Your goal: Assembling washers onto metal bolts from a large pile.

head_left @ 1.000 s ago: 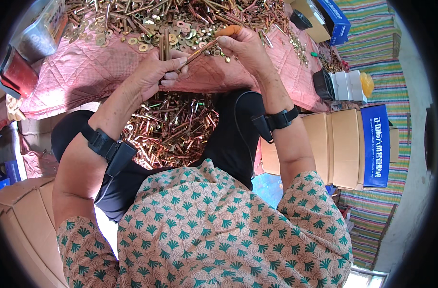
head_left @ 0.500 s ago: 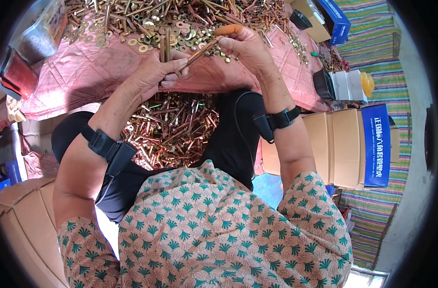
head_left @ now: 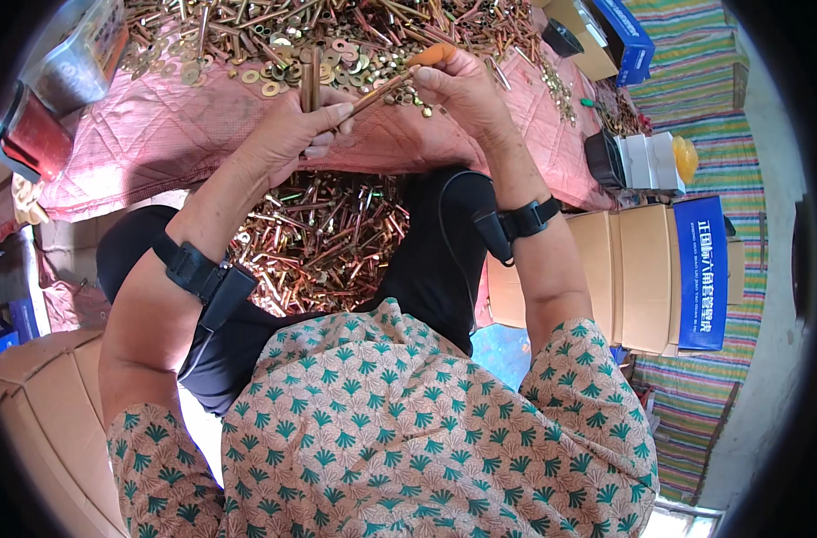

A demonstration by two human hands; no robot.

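My left hand (head_left: 292, 127) is closed around long brass-coloured sleeve anchor bolts (head_left: 311, 79), which stand up past its thumb. Another sleeve anchor bolt (head_left: 378, 92) slants between my two hands, its lower end pinched by my left thumb and fingers. At its upper end, the thumb and forefinger of my right hand (head_left: 466, 90) are closed; an orange finger cover (head_left: 432, 56) is on that forefinger. What exactly sits under those fingertips is too small to make out. Flat washers (head_left: 271, 88) and small nuts (head_left: 408, 97) lie loose just beyond my hands.
A pile of bolts (head_left: 381, 20) covers the far part of the pink quilted cloth (head_left: 184, 148). More bolts (head_left: 323, 242) fill the space between my knees. A clear tub (head_left: 81, 67) and a red container (head_left: 36, 134) stand left; cardboard boxes (head_left: 641, 278) stand right.
My right hand and the slanting bolt's upper end have shifted very slightly. Both hands keep their grip, and the upright bolts stay in my left hand.
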